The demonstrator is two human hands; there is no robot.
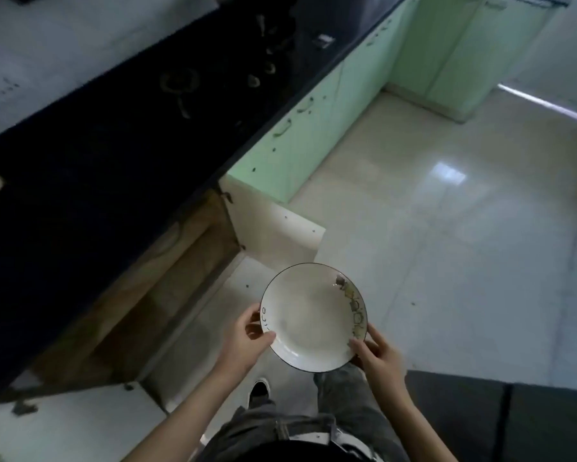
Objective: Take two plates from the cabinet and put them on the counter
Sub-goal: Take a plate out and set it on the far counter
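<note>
A white plate (310, 315) with a thin dark rim and small drawings along its right edge is held flat above the floor, in front of the open cabinet (140, 295). My left hand (247, 338) grips its left edge, thumb on top. My right hand (377, 355) grips its lower right edge. Whether a second plate lies under it I cannot tell. The dark counter (97, 168) runs along the left, above the cabinet.
Both cabinet doors stand open: one (273, 225) to the far side, one (73, 425) near me at the lower left. A gas stove (180, 85) sits on the counter farther along. Green cabinet fronts (314, 135) continue beyond. Glossy tiled floor (447, 245) spreads to the right.
</note>
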